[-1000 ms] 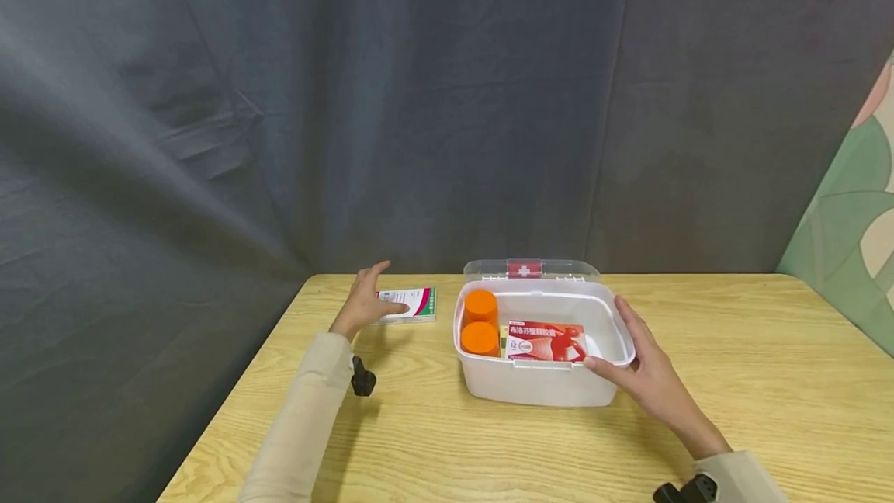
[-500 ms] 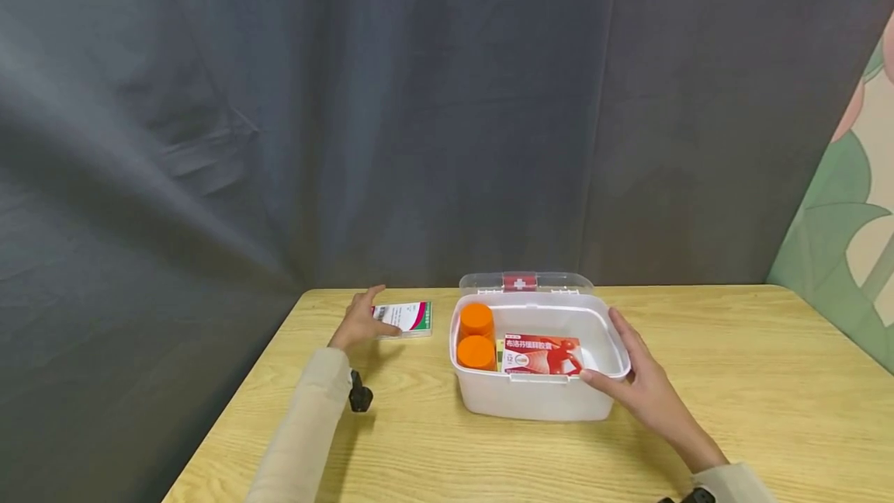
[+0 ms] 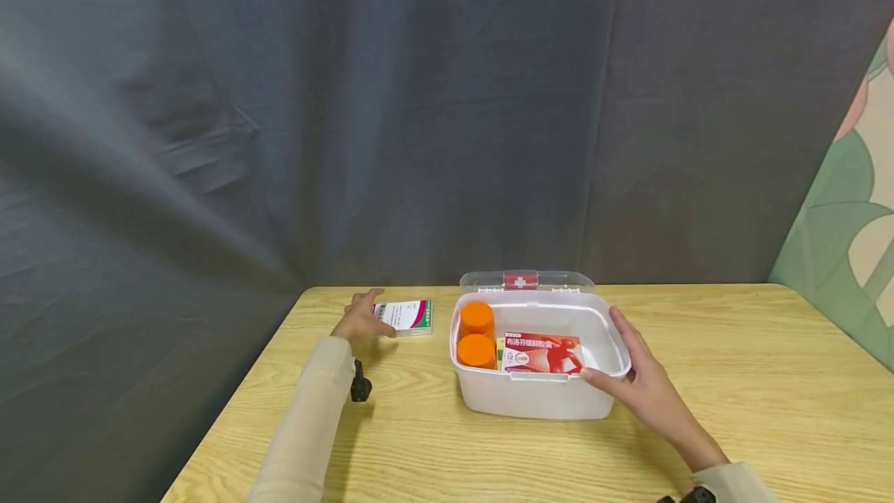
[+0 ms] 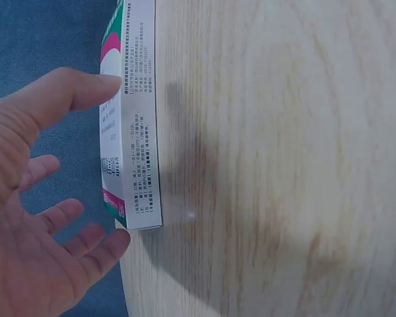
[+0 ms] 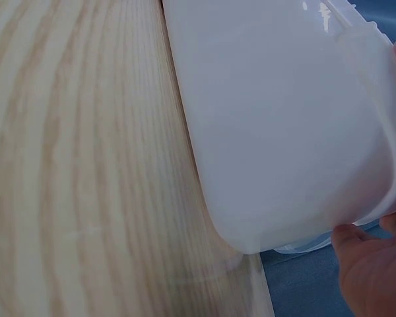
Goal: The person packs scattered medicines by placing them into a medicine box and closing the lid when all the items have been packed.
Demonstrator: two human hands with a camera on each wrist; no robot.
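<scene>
A white and green medicine box (image 3: pixel 412 317) with a magenta stripe lies flat on the table at the left. My left hand (image 3: pixel 359 320) is spread at its left end. In the left wrist view the thumb tip overlaps the near edge of the medicine box (image 4: pixel 140 132), and the other fingers are loosely bent by its end. My right hand (image 3: pixel 649 383) holds the right end of a white plastic first-aid box (image 3: pixel 534 402), thumb at the front rim. Inside that box stand two orange-capped bottles (image 3: pixel 477 352) at the left, beside a red medicine box (image 3: pixel 545 353) with Chinese print.
The first-aid box's clear lid (image 3: pixel 559 281), with a red cross label, is open at the back. A dark curtain (image 3: pixel 447 115) hangs behind the wooden table (image 3: pixel 447 464). A patterned wall panel (image 3: pixel 838 200) shows at the right.
The head view has tilted slightly up, so everything sits a little lower. The left fingers have come down toward the table beside the medicine box. The right hand keeps its hold.
</scene>
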